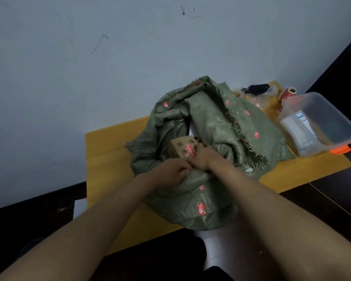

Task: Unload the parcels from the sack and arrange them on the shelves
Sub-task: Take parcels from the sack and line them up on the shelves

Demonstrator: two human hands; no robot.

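From the head camera, the task looks barely begun: the green woven sack [201, 151] sits slumped on the yellow table [109, 159], its mouth open toward 10 o'clock, and a brown cardboard parcel [180, 148] still lies inside that mouth. The left hand [173, 171] grips the sack's near rim with curled fingers, while the right hand [201, 157], just at its 2 o'clock, curls its fingers over the parcel's near edge. No shelves are in view, so I judge lifting out and all shelving remain; a clear plastic tub [316, 122] stands at the sack's 3 o'clock.

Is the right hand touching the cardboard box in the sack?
Touching. The head view shows the right hand with its fingers curled over the near edge of the cardboard box in the mouth of the green sack.
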